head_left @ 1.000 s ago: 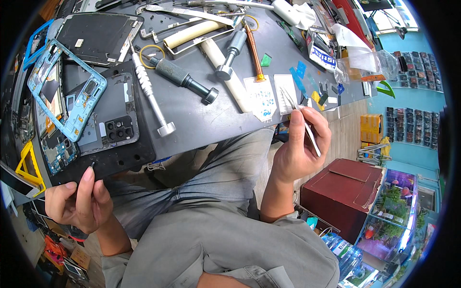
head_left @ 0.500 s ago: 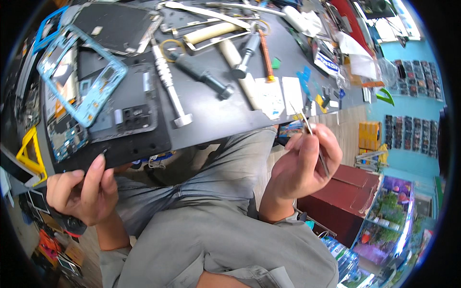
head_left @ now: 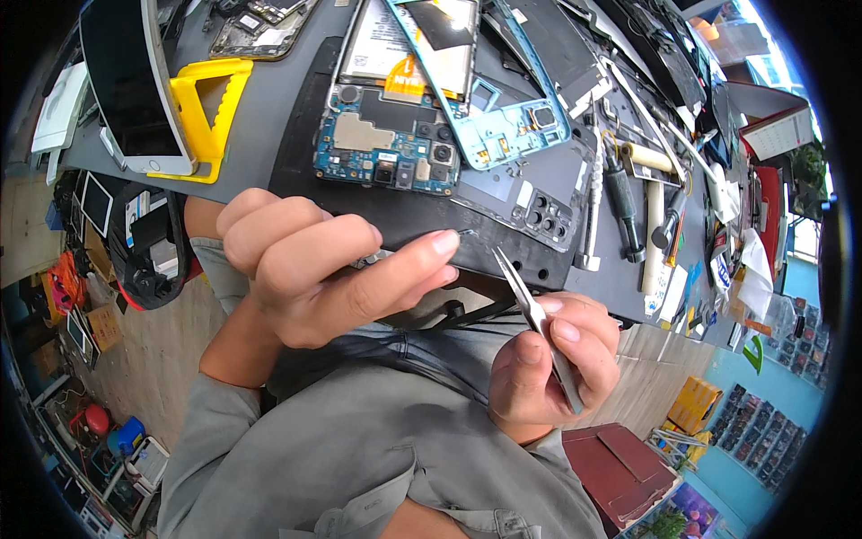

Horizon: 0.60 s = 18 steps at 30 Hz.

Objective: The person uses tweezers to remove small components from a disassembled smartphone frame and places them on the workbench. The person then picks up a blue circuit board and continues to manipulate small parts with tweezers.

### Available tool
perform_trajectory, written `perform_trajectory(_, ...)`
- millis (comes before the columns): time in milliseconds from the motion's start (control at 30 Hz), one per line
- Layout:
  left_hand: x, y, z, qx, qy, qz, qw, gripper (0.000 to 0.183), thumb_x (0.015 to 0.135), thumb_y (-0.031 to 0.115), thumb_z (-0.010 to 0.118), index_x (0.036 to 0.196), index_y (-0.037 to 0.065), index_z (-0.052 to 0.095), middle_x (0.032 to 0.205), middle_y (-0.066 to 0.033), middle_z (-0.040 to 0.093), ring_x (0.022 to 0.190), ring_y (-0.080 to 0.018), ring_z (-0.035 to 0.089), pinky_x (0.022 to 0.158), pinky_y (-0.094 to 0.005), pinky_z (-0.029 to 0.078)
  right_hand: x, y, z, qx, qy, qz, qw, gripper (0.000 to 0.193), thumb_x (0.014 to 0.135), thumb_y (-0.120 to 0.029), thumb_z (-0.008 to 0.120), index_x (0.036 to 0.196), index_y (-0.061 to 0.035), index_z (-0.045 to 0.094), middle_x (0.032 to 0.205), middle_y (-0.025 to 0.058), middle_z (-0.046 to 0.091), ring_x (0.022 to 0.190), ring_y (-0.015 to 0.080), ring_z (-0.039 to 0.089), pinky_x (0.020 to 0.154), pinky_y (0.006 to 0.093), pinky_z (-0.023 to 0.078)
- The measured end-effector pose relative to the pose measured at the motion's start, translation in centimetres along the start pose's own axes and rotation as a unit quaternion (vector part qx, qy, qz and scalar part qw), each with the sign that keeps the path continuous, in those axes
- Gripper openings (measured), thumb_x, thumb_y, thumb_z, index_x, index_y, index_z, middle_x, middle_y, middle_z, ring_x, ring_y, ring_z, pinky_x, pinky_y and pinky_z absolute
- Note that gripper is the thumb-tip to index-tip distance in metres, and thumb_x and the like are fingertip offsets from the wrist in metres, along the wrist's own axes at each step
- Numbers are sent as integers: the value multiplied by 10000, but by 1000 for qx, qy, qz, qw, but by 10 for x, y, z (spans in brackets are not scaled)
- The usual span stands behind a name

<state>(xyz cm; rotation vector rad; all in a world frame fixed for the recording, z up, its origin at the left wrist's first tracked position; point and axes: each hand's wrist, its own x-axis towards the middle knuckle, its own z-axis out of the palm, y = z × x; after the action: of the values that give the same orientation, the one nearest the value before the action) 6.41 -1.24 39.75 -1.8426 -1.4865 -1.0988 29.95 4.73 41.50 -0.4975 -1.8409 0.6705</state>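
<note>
My right hand (head_left: 561, 359) grips a pair of metal tweezers (head_left: 532, 310), whose points rise toward my left hand. My left hand (head_left: 328, 269) is closed in a pinch, with a tiny dark part (head_left: 467, 233) at its index fingertip; the part is too small to name. The tweezer points are a short way to the right of it, not touching. Just beyond my left hand lies an opened phone with its circuit board (head_left: 386, 139) and battery showing. A light-blue phone frame (head_left: 512, 135) leans across it, over a dark back cover (head_left: 530, 211) with camera holes.
At left, a yellow plastic stand (head_left: 211, 117) props up a phone (head_left: 135, 85). A metal screwdriver (head_left: 593, 202), dark-handled tools (head_left: 621, 193) and a cream rod (head_left: 653, 234) lie to the right on the grey table. The table's near edge runs just above my lap.
The view has turned to the left. My hands have come closer together, and the tweezers now point toward the small part at my left fingertip.
</note>
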Motion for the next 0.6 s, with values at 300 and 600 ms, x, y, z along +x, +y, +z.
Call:
perform_trajectory(300, -2, 0, 4, -8, 16, -2, 1000, 219, 933, 450, 835, 1139, 375, 849, 1071, 79, 475, 1006, -170, 434, 816, -330, 358, 11, -6, 5, -86, -52, -18, 995, 483, 784, 27, 934, 1184, -56, 678, 1085, 113, 736, 891, 257, 744, 758, 337, 589)
perform_trajectory(600, -3, -1, 8, -10, 46, 0, 999, 193, 970, 439, 799, 1137, 362, 858, 1072, 102, 514, 1015, -164, 438, 833, -333, 354, 12, -7, 9, -105, -53, -22, 993, 470, 778, 30, 936, 1165, -64, 687, 1069, 96, 741, 883, 243, 744, 768, 324, 580)
